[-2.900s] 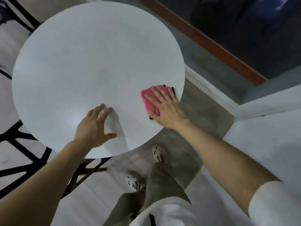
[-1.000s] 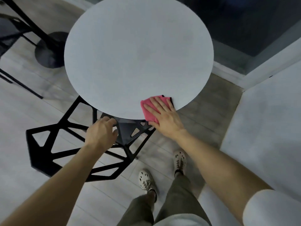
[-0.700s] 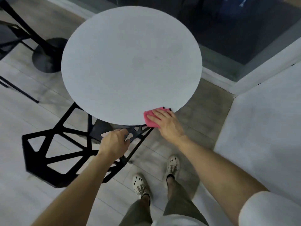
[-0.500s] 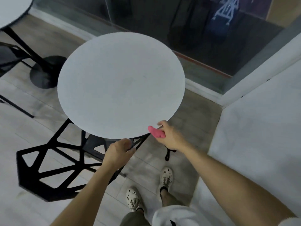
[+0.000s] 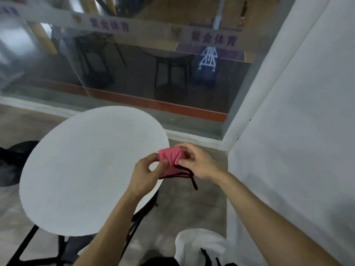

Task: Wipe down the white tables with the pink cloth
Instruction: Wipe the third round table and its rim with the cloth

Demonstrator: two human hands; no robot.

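Centre-right of frame, left grip point(image 5: 146, 169) and right grip point(image 5: 199, 162) both pinch the bunched pink cloth point(image 5: 170, 160), held off the white surface point(image 5: 86, 166) at its right edge: no wiping now, probably refolding, more wiping likely left.

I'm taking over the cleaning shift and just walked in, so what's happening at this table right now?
A person stands at the round white table with the pink cloth held in both hands, lifted off the tabletop near its right edge. The left hand pinches one side of the cloth and the right hand grips the other, as if folding or bunching it. Nothing is being wiped at this moment.
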